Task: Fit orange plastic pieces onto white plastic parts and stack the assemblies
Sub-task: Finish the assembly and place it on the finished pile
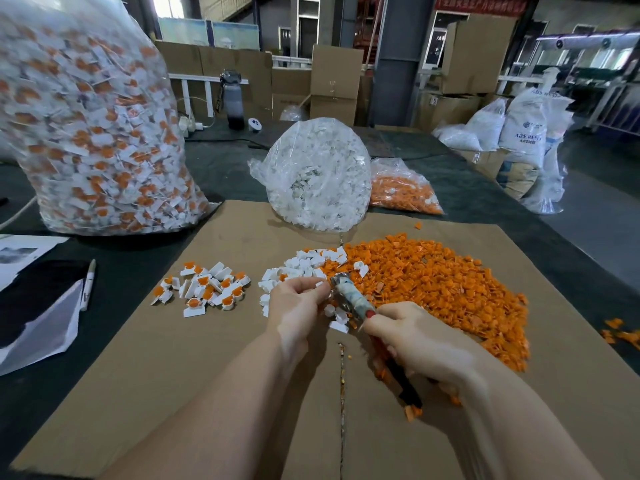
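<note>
A wide heap of loose orange pieces point(446, 282) covers the right of the cardboard sheet point(194, 368). Loose white parts point(304, 265) lie at its left edge. Finished white-and-orange assemblies point(204, 287) are scattered further left. My left hand point(298, 299) pinches a small white part at its fingertips. My right hand point(412, 337) grips a tape-wrapped tool point(349, 296) with a black handle; the tool's tip meets the white part.
A big clear bag of finished assemblies point(90, 126) stands at the back left. A bag of white parts point(318, 174) and a bag of orange pieces point(401, 192) sit behind the sheet. A marker point(88, 284) and papers lie left. Sacks and cartons stand beyond the table.
</note>
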Demonstrator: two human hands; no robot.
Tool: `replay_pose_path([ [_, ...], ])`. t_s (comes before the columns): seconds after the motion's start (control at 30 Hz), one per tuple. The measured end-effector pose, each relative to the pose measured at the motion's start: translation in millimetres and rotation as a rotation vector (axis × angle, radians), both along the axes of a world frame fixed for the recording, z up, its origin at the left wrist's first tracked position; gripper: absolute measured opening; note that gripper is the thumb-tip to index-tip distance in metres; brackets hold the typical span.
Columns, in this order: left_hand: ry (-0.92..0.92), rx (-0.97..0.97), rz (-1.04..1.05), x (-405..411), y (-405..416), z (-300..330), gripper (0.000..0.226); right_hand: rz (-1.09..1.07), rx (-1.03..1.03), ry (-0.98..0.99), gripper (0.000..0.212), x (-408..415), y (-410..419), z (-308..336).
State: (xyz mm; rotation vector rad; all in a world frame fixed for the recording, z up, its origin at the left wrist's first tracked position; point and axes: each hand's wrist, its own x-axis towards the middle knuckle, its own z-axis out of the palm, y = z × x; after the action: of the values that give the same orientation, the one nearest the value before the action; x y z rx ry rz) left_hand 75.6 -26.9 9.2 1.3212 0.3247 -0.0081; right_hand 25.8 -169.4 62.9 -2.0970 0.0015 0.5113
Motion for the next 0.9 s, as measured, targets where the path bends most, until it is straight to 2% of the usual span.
replay_pose_path([
  [0.13,-0.015,0.011,0.014,-1,-2,0,0.007,0.029,-0.227,-0.172,0.023,4,1,-6],
  [0.3,-0.017,0.013,0.022,-1,-6,-4,0.005,-0.001,-0.261,-0.258,0.025,4,1,-15],
  [0.4,0.013,-0.112,0.025,-4,-8,-6,0.007,-0.013,-0.298,-0.28,0.025,4,1,-22],
  [0.53,-0.001,-0.086,0.015,-9,-5,-9,0.008,-0.098,-0.383,-0.369,0.024,3,-7,-32],
  [0.6,-0.043,0.015,-0.003,-11,-2,-12,0.01,-0.181,-0.495,-0.421,0.027,4,-13,-37],
  [0.77,-0.226,0.451,-0.076,-15,0,-22,0.018,-0.287,-0.799,-0.567,0.04,11,-25,-55],
  [0.9,-0.274,0.574,-0.121,-15,3,-24,0.024,-0.248,-0.994,-0.591,0.057,18,-31,-65],
])
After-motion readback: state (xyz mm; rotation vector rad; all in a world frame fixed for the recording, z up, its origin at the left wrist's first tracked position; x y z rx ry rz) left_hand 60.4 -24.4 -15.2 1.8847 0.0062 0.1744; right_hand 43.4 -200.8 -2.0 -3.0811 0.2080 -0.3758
